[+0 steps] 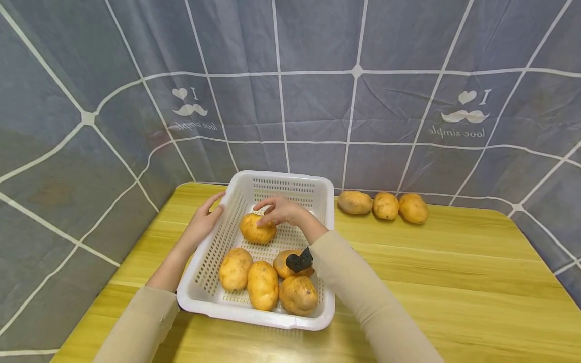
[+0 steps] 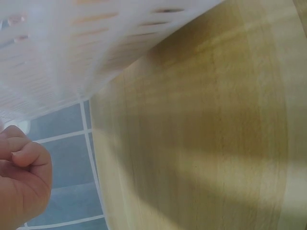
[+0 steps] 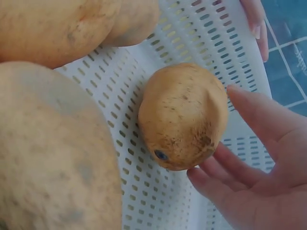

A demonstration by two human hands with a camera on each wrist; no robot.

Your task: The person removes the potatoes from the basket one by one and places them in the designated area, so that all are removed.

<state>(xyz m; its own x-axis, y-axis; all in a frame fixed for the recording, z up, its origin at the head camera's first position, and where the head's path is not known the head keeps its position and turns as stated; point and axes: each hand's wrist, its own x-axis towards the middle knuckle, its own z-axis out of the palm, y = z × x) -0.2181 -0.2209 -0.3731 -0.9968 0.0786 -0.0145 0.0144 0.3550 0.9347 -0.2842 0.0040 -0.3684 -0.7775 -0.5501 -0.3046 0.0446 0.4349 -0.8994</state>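
A white perforated plastic basket (image 1: 254, 315) stands on the wooden table with several potatoes inside. My left hand (image 1: 202, 222) holds the basket's left rim, and its curled fingers (image 2: 33, 155) show beside the basket wall in the left wrist view. Inside the basket, my right hand (image 1: 282, 210) has its fingertips against opposite sides of a potato (image 3: 180, 120) near the far left. That potato has a dark spot on its skin. Closer to me lie more potatoes, among them an oval one (image 1: 263, 285) and a rounder one (image 1: 298, 295); my right wrist's black strap partly covers another (image 1: 282, 262).
Right of the basket, against the grey checked curtain (image 1: 317, 111), three potatoes sit in a row: a left one (image 1: 354, 202), a middle one (image 1: 386, 205) and a right one (image 1: 413, 208). The table (image 1: 445, 282) stretches to the right.
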